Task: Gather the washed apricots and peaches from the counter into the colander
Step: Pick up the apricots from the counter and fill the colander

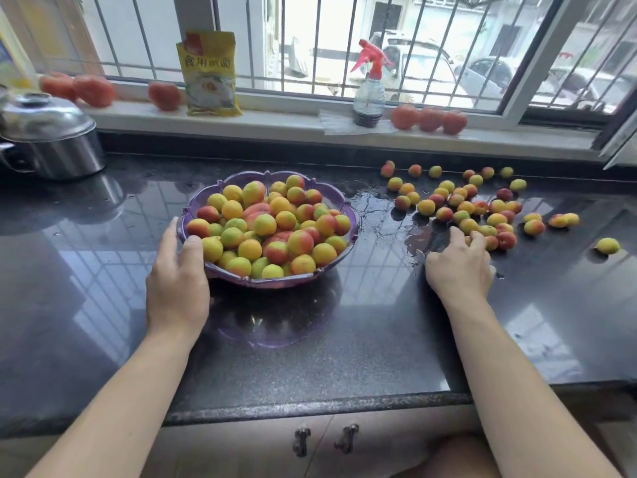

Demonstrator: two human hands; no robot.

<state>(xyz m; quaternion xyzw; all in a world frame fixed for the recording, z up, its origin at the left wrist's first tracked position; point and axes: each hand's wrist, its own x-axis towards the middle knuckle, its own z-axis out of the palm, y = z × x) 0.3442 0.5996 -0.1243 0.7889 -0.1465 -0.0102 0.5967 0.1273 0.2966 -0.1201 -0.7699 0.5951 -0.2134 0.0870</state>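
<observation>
Wet counter (344,339), left hand (177,291) gripping colander (265,282), right hand (460,263) cupping fruit (489,241)

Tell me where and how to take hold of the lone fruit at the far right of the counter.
Pinch the lone fruit across its round middle, coming straight down from above. It lies apart from the other loose fruit on the wet counter, so fingers should fit either side. The right hand is nearest.

Bare counter (379,270) between colander (339,198), fruit (462,208)
</observation>
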